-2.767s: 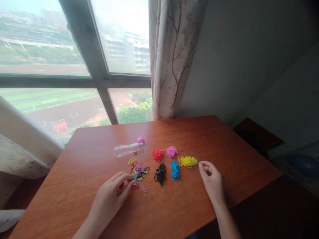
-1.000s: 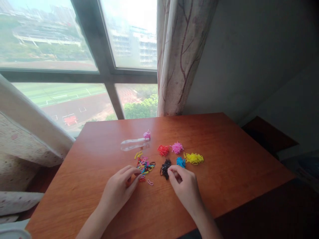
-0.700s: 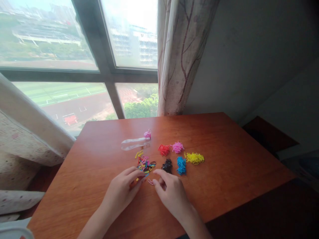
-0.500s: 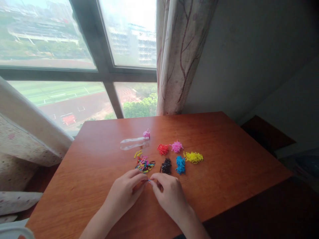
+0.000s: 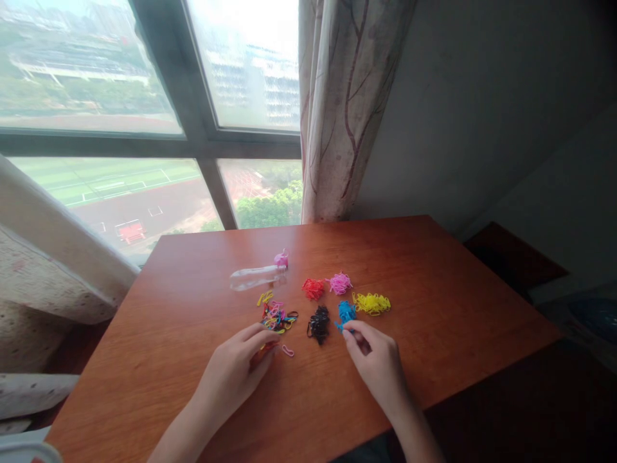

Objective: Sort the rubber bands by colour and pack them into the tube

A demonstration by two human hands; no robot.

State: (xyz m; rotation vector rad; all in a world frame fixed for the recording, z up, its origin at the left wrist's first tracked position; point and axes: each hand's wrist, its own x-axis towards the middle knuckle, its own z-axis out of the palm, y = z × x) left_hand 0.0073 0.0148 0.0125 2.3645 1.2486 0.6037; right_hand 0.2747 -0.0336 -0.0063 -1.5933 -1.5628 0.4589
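My right hand point(image 5: 376, 357) pinches a blue rubber band point(image 5: 340, 326) at the near edge of the pile of blue rubber bands point(image 5: 346, 311). To the left, my left hand point(image 5: 241, 363) rests low over the table, thumb and forefinger slightly apart. Some orange and yellow shows between these fingers, too small to make out. Just right of the fingertips lies a pink rubber band point(image 5: 288, 351). Beyond that hand is a mixed-colour pile of rubber bands point(image 5: 278, 316). A pile of black rubber bands point(image 5: 318, 325) sits between my hands.
Farther back on the wooden table point(image 5: 193, 270) lie red bands point(image 5: 313, 289), pink bands point(image 5: 340, 283) and yellow bands point(image 5: 372, 303). A clear plastic item point(image 5: 255, 278) lies behind the mixed pile, a pink bundle point(image 5: 281, 259) at its end. A window and curtains stand beyond.
My hands, together at the fingertips before, have come apart. The right one has moved right to the blue pile and pinches a band there. A pink band now shows beside my left fingertips.
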